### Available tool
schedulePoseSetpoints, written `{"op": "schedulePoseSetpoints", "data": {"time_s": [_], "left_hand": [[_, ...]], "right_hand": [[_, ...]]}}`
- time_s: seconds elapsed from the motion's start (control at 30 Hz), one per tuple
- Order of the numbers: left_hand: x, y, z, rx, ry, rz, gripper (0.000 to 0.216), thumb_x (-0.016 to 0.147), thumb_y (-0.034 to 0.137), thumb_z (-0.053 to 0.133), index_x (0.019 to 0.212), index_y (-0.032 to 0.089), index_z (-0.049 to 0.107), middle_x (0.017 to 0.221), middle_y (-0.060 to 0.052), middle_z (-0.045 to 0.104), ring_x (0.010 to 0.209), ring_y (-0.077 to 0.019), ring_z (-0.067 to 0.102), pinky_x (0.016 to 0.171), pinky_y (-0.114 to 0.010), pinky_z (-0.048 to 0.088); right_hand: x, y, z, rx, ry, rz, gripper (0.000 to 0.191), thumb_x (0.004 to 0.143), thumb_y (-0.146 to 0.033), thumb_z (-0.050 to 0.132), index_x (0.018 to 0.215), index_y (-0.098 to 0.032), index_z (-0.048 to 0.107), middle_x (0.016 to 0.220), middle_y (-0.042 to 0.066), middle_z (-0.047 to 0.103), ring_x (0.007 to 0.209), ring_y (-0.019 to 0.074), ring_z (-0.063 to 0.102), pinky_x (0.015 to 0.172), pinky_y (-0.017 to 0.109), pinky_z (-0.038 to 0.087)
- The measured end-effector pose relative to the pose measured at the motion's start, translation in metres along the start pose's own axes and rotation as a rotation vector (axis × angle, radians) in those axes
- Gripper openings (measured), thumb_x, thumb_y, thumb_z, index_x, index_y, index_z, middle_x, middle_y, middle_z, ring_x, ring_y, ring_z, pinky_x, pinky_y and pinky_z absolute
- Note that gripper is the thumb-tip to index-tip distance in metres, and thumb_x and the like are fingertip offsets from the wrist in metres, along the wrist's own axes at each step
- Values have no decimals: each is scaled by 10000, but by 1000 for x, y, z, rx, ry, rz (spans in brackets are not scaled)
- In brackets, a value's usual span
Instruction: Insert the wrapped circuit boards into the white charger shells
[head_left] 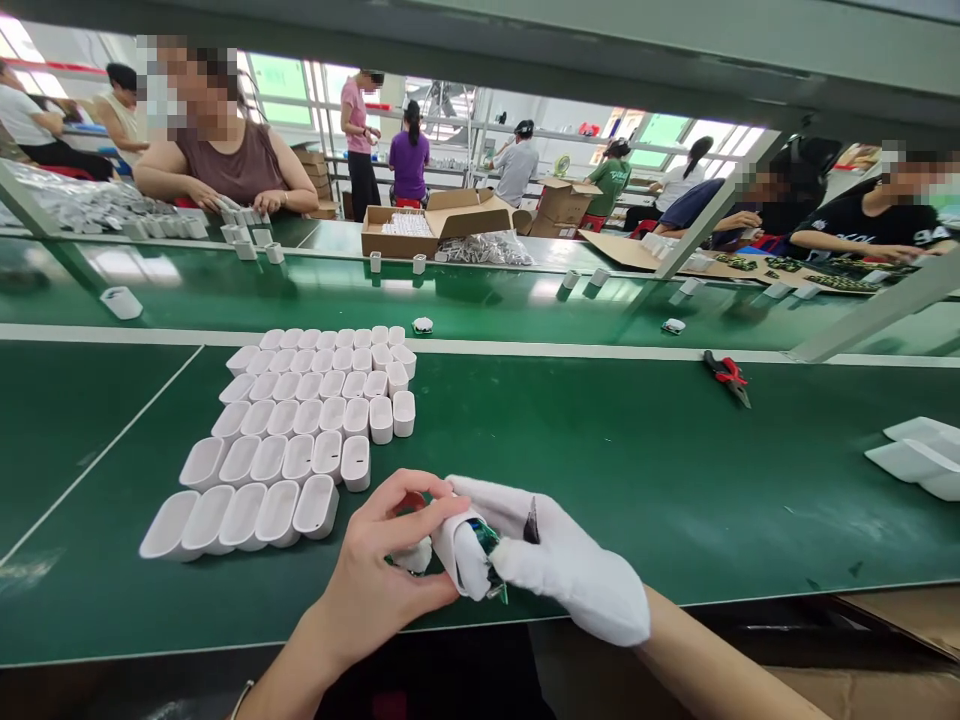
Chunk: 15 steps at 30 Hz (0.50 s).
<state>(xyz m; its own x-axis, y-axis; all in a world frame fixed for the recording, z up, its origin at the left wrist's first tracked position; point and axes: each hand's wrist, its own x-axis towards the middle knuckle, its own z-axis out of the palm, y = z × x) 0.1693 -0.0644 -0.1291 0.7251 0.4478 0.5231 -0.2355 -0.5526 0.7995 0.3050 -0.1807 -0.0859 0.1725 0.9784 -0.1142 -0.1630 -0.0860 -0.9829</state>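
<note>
My bare left hand (367, 560) is closed around a white plastic housing (445, 550), tilted with its open end toward the right. My right hand (574, 575), in a white glove with a dark mark, pinches a green circuit board (489, 538) with a white part on it. The board sits at the mouth of the housing, partly inside; how deep is hidden. Below my left palm, another white-and-green piece (412, 556) shows partly, and I cannot tell whether it lies on the table. To the left stand rows of white housings (274, 515), openings up.
Red-and-black pliers (726, 376) lie at the right, and white trays (919, 455) farther right. Beyond the pale strip, small assemblies (423, 326) and housings (120, 302) rest on the green belt (495, 300). Co-workers sit across it beside an open carton (397, 240). A metal frame crosses above.
</note>
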Motion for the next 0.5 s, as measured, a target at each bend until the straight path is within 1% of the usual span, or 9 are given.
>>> {"op": "schedulePoseSetpoints", "data": {"time_s": [0.03, 0.07, 0.1, 0.17, 0.23, 0.3, 0.37, 0.43, 0.5], "left_hand": [[0, 0, 0, -2, 7, 18, 465, 672, 36, 623, 1064, 281, 669, 1022, -44, 566, 910, -192, 581, 692, -269, 503], [-1, 1, 0, 2, 16, 33, 467, 676, 41, 630, 1076, 280, 664, 1018, -43, 569, 906, -191, 579, 700, -273, 503], [-1, 1, 0, 12, 25, 47, 465, 679, 49, 639, 1083, 278, 660, 1011, -43, 571, 906, -191, 575, 712, -279, 502], [0, -1, 0, 49, 45, 66, 451, 675, 71, 670, 1077, 274, 663, 984, -39, 580, 922, -199, 556, 757, -300, 496], [2, -4, 0, 87, 47, 42, 436, 666, 104, 711, 1064, 277, 670, 951, -31, 589, 930, -204, 540, 788, -315, 488], [6, -5, 2, 111, 26, -46, 429, 673, 143, 732, 1072, 291, 670, 972, -28, 595, 937, -206, 541, 791, -322, 485], [8, 0, 7, 115, 38, -162, 441, 710, 190, 724, 1128, 305, 644, 1058, -38, 585, 978, -216, 545, 812, -337, 482], [3, 13, 13, 54, 71, -222, 424, 778, 244, 678, 1191, 303, 604, 1098, -51, 582, 1027, -231, 544, 857, -362, 475], [-10, 34, 17, -75, 42, -213, 359, 847, 316, 619, 1201, 267, 591, 1061, -60, 611, 1024, -238, 562, 865, -369, 482]], "right_hand": [[3, 0, 4, 71, -33, -10, 629, 680, -572, 705, 1129, -138, 630, 696, 15, 615, 635, 138, 526, 698, 345, 484], [6, 0, 8, 120, -34, -14, 570, 674, -547, 720, 1063, -135, 660, 635, -2, 584, 628, 140, 525, 691, 342, 479], [8, 2, 11, 151, 0, -10, 521, 661, -515, 741, 1013, -136, 679, 615, -7, 572, 615, 137, 521, 670, 332, 474], [10, 6, 16, 184, 133, 23, 465, 626, -462, 777, 952, -140, 700, 647, 6, 595, 615, 136, 525, 628, 308, 463], [11, 11, 17, 183, 245, 66, 435, 616, -455, 778, 902, -134, 715, 662, 18, 605, 610, 131, 518, 585, 282, 439], [15, 15, 13, 126, 311, 103, 395, 637, -454, 752, 855, -126, 723, 654, 21, 606, 570, 111, 487, 542, 259, 405], [23, 19, 3, 26, 355, 116, 346, 656, -436, 718, 806, -124, 723, 644, 22, 617, 546, 105, 478, 530, 255, 397], [34, 20, -10, -101, 442, 86, 295, 664, -415, 672, 744, -134, 718, 661, 33, 649, 587, 131, 531, 583, 272, 437], [45, 21, -21, -285, 529, 73, 271, 670, -407, 621, 705, -154, 714, 717, 49, 691, 703, 184, 602, 690, 300, 471]]}}
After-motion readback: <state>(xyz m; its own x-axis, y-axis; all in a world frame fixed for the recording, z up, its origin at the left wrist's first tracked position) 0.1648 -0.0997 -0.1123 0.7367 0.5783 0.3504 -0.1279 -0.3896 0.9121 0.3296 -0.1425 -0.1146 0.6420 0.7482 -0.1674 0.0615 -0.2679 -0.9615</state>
